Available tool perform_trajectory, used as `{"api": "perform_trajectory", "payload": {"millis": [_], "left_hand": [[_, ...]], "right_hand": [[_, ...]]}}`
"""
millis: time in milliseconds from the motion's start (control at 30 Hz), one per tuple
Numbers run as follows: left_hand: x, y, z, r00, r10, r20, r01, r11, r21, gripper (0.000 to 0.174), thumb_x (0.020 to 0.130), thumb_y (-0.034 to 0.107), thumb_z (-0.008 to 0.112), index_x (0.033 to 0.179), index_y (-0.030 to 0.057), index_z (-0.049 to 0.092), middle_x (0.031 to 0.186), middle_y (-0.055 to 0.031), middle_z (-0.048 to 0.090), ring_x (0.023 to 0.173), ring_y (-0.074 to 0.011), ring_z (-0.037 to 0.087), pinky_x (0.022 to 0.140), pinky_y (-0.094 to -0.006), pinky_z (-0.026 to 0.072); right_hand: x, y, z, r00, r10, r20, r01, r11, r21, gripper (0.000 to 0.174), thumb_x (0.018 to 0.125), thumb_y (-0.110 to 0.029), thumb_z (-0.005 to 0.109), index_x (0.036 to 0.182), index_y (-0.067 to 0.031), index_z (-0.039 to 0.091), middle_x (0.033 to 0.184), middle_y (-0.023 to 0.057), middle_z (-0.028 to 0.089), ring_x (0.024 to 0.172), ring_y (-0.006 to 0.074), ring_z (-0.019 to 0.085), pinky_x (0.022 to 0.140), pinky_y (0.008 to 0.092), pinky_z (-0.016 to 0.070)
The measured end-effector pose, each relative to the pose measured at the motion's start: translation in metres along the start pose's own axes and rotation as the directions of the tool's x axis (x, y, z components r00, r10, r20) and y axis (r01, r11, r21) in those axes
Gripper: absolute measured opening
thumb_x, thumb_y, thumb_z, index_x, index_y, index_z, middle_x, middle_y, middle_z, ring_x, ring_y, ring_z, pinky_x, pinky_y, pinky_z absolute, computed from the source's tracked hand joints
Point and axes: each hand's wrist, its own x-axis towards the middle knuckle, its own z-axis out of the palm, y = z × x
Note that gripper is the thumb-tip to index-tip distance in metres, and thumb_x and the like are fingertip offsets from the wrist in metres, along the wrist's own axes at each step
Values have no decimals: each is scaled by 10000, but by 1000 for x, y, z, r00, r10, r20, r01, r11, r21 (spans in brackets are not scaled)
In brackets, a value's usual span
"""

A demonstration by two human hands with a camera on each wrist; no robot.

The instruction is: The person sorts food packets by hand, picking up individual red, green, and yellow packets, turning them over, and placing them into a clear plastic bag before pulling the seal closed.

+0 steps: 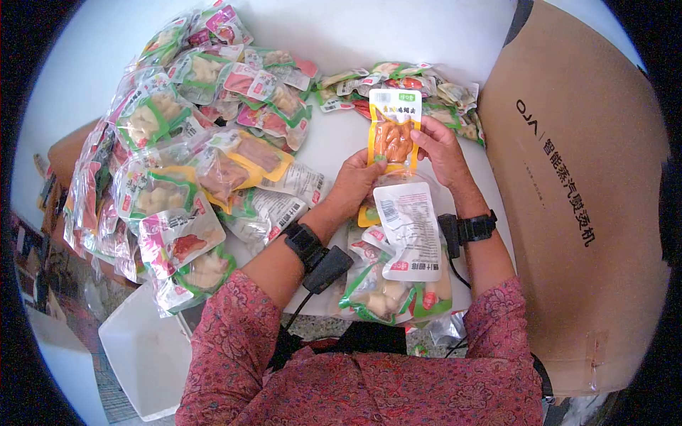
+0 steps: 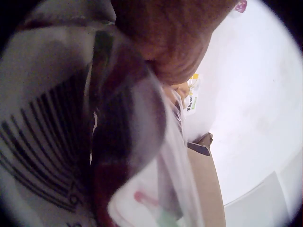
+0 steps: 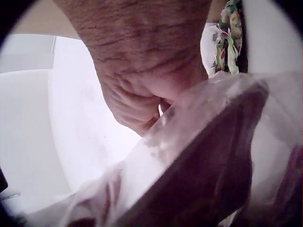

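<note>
Both hands hold up a yellow and white snack packet (image 1: 395,135) with brown meat pieces showing through its window. My left hand (image 1: 359,184) grips its lower left corner, thumb on the front. The right hand (image 1: 442,155) pinches its right edge. Just below the hands, on the table edge, sits a clear plastic bag (image 1: 362,273) filled with several packets. On top of it lies a white packet (image 1: 408,231) with a barcode, back side up. In the right wrist view, clear plastic (image 3: 189,137) covers part of the right hand's fingers.
A big heap of filled clear bags (image 1: 206,78) covers the table's left side. More packets (image 1: 398,78) lie in a row at the back. A large cardboard box (image 1: 575,213) stands along the right. A white bin (image 1: 145,351) is at the lower left, below the table.
</note>
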Motion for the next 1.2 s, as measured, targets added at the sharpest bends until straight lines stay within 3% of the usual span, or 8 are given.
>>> {"api": "perform_trajectory", "payload": {"millis": [67,467,800,900,1200], "left_hand": [[-1,2,-3,999,-13,50,8,996,89,263,844,62,444,1100,12,476,956,-97,594,767,-157,608,661,-274,511],[-1,0,0,1000,-8,16,8,1000,12,268,839,39,417,1101,18,471,956,-100,593,751,-150,608,646,-271,511],[-4,5,3,1000,-3,-8,3,997,77,278,850,54,421,1124,24,456,952,-99,596,711,-146,610,605,-265,515],[-3,3,1,1000,12,25,-12,1000,8,279,855,60,419,1130,27,452,955,-101,597,707,-149,614,600,-263,518],[4,-7,-7,999,29,44,-30,999,35,289,856,53,411,1141,22,438,995,-126,583,805,-181,610,678,-294,516]], "right_hand": [[0,-1,0,1000,5,-13,-4,1000,5,187,814,-189,534,938,-52,564,726,-33,524,609,35,443,498,182,368],[1,1,-2,1000,18,-23,-18,1000,-15,164,812,-162,526,927,-53,567,691,-35,500,576,35,425,487,179,362],[1,3,-3,1000,22,-4,-22,1000,1,144,816,-168,523,914,-70,563,702,-49,498,605,33,431,505,178,367],[1,3,-4,1000,22,4,-22,1000,1,144,817,-166,521,915,-69,563,704,-51,495,610,34,431,510,181,369],[1,3,-4,1000,25,-10,-25,1000,-17,143,821,-173,511,899,-63,559,700,-38,493,600,40,428,505,187,365]]}}
